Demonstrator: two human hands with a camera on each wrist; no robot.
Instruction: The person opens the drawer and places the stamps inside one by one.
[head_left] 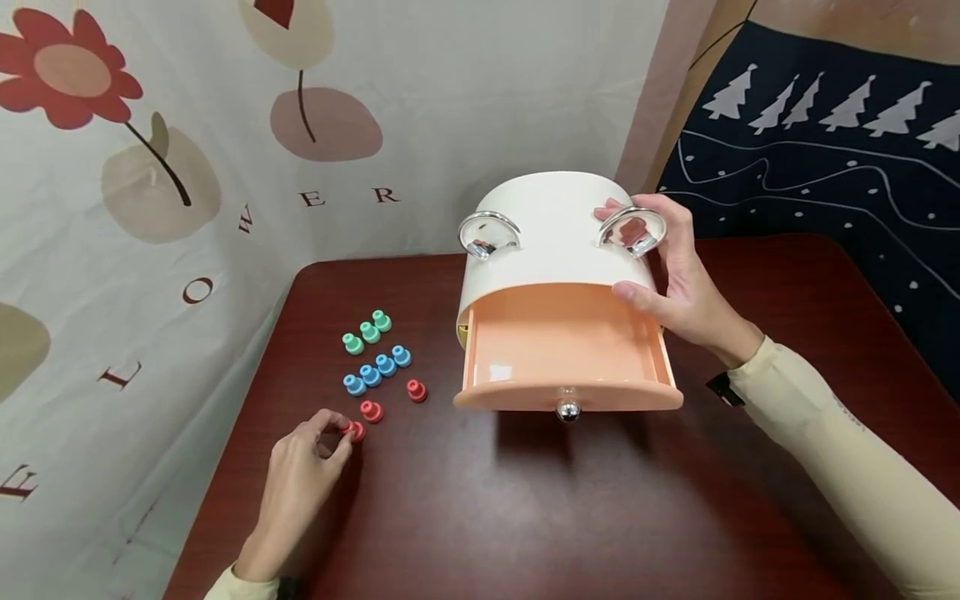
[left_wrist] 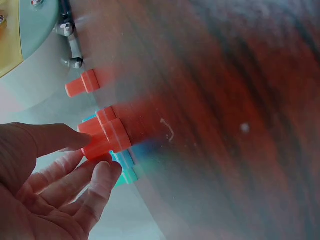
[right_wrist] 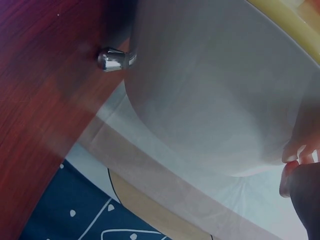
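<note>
My left hand (head_left: 300,479) pinches a small red peg (head_left: 356,430) between thumb and fingers, low over the table. In the left wrist view that red peg (left_wrist: 117,137) has a wide collar and a narrower stem. Two more red pegs, one close (head_left: 371,411) and one farther right (head_left: 417,390), stand beside it. My right hand (head_left: 693,292) grips the right side of a white drawer box (head_left: 558,225), thumb at its front edge and fingers behind a silver loop. The box's orange drawer (head_left: 566,342) is pulled out, and no object shows inside.
A row of several blue pegs (head_left: 386,364) and three green pegs (head_left: 370,332) stand left of the box on the dark red-brown table (head_left: 570,517). A silver knob (head_left: 567,410) projects from the drawer front. Patterned cloth (head_left: 487,100) hangs behind.
</note>
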